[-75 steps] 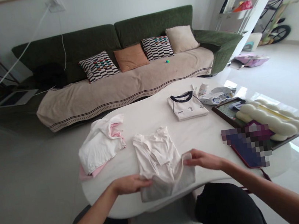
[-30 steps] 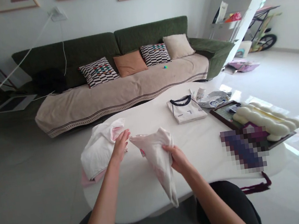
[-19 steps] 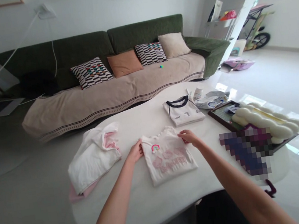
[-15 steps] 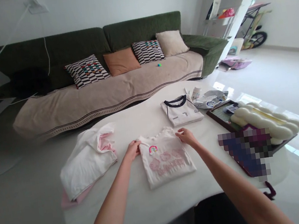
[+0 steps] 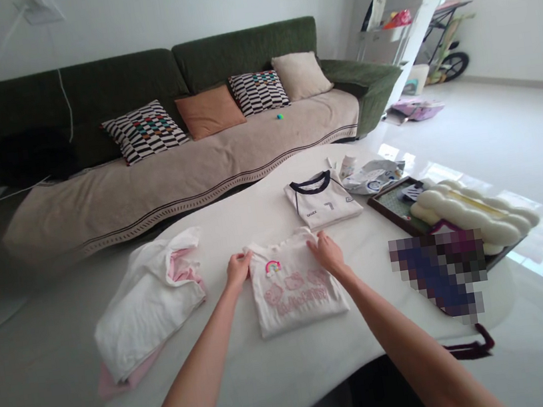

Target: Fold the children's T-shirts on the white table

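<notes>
A folded white shirt with a rainbow and pink print (image 5: 294, 289) lies flat on the white table (image 5: 278, 364) in front of me. My left hand (image 5: 238, 267) pinches its top left corner near the collar. My right hand (image 5: 327, 252) rests flat on its top right part, fingers stretched out. A second folded white shirt with a dark collar (image 5: 322, 198) lies farther back on the table. A loose heap of white and pink clothes (image 5: 150, 304) sits to the left of my left hand.
A dark tray (image 5: 392, 201) with a cream wavy cushion-like object (image 5: 475, 212) stands at the right, next to a blurred-out patch and crumpled wrappers (image 5: 373, 176). A green sofa (image 5: 180, 129) with several cushions runs behind the table. Open floor lies to the right.
The shirt was lifted from the table, turned over and laid down print side up. Both hands now sit at its top corners, and the view has shifted slightly right.
</notes>
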The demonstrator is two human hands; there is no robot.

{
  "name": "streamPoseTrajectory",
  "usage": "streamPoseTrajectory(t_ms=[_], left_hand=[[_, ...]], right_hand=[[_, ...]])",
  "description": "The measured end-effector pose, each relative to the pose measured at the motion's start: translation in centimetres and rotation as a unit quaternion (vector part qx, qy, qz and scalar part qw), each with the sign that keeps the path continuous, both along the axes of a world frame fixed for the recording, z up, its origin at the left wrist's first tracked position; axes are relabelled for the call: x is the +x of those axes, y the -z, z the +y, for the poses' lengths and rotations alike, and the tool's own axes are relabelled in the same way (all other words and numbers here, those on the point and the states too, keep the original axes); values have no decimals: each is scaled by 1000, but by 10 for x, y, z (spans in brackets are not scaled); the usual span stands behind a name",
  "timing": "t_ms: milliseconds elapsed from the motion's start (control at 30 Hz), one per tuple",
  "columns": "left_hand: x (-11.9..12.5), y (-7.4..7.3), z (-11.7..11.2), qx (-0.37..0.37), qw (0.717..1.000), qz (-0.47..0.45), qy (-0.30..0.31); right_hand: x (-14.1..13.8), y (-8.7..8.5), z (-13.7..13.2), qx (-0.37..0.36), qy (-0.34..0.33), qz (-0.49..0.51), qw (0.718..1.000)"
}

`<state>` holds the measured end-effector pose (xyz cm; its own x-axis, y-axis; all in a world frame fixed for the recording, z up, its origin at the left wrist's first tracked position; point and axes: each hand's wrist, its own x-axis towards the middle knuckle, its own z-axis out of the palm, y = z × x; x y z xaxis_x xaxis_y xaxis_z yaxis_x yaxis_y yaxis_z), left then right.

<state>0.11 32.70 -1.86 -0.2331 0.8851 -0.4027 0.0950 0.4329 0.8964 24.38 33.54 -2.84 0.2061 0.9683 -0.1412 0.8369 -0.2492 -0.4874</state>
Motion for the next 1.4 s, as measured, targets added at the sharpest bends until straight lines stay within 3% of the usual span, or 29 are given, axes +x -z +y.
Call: streamPoseTrajectory(t_ms=[133,233,333,400,500,600,733,833,900,1000,1100,1167,1267,1400], left_hand=[[7,11,-47,-16,998,4,67],[13,15,-89,-30,994,-41,101],[22,6,-113,-47,983,-147,100],[27,-8,-115,-70,971,-207,94],[35,-35,-97,-90,961,-251,72],[47,-68,-56,-82,955,-283,38],[74,-111,18,-20,946,-320,41],[103,-121,72,77,951,-293,66],[126,-108,101,129,957,-250,76],[158,-62,129,134,977,-152,68],[180,-9,137,89,993,-49,57],[185,14,136,71,996,-24,55],[184,24,134,68,996,-26,58],[183,17,132,93,992,-18,78]], right_hand=[[5,3,-45,-50,-9,-12,999],[4,7,-80,-75,-19,17,997],[3,5,-101,-60,-25,49,997],[5,-2,-105,-31,-38,88,995],[16,-24,-95,9,-73,197,978],[36,-58,-60,26,-91,316,944],[70,-103,20,85,-83,373,920],[100,-115,86,161,-97,333,924],[121,-106,122,193,-93,254,943],[148,-70,155,184,-65,134,971],[161,-27,163,160,-42,83,983],[162,-8,163,154,-31,57,986],[161,0,162,159,-18,30,987],[165,-10,159,167,-4,7,986]])
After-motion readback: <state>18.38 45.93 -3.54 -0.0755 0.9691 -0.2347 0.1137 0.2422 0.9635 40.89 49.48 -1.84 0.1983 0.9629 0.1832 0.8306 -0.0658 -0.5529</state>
